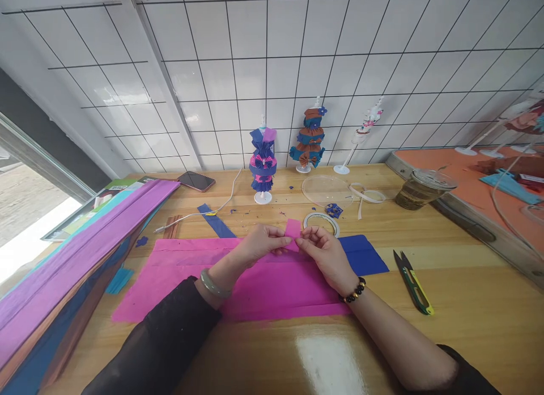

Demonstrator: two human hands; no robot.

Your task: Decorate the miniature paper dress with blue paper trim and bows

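Between my two hands is a small pink strip of crepe paper [293, 228], held up above the sheets. My left hand [263, 242] pinches its left edge, and my right hand [323, 250] pinches the right edge with thumb and fingers. Below them a large pink crepe paper sheet [272, 296] lies flat on the table, partly covered by my forearms. A dark blue paper piece [363, 253] sticks out to the right of it. Just behind my right hand lies a roll of double-sided tape [335, 226].
Thread snips [413, 281] lie at the right, near a lidded cup [425, 188]. Behind stand a blue-and-pink paper dress figure [263, 162] and a brown-and-teal one [312, 137]. Folded purple paper [93, 242] lies at the left, with a phone [196, 181] and a white cable [225, 202] nearby.
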